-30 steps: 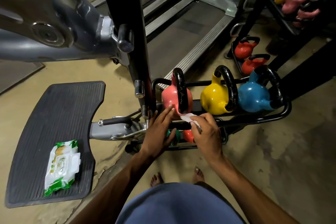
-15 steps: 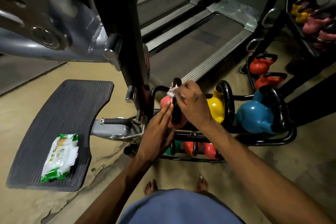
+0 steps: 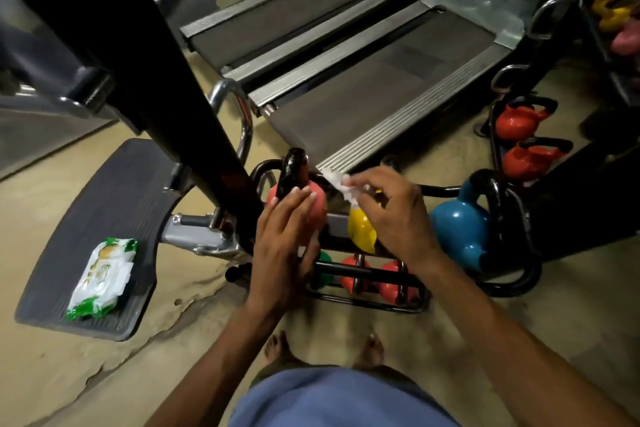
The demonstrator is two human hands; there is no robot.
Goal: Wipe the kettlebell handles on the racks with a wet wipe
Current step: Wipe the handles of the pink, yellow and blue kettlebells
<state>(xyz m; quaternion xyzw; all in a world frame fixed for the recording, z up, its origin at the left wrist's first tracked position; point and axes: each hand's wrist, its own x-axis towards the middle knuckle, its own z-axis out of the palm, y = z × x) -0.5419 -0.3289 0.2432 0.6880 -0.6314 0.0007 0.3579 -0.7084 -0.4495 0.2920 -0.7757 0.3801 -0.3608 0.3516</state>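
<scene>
Head view, two-tier kettlebell rack (image 3: 519, 282) on the floor (image 3: 571, 305). The left hand (image 3: 287, 239) lies flat, fingers straight, against the body of the pink kettlebell (image 3: 320, 215), its fingertips just below the black handle (image 3: 292, 168). It grips nothing, and the contact probably serves to steady the bell so that it does not rock under rubbing. The right hand (image 3: 391, 215) pinches a crumpled wet wipe (image 3: 339, 184) between thumb and fingertips, the other fingers loosely curled. The wipe hangs just beside the pink handle and apart from it, over the gap toward the yellow kettlebell (image 3: 360, 232), whose handle is hidden behind this hand. Judged from this position, the wipe is passing between the two handles. The blue kettlebell (image 3: 460, 229) stands further right on the same tier, its handle bare. Small kettlebells (image 3: 353, 276) fill the lower tier. A pack of wipes (image 3: 100, 277) rests on a ribbed footplate (image 3: 69, 243) to the left, within reach, presumably for a fresh wipe.
</scene>
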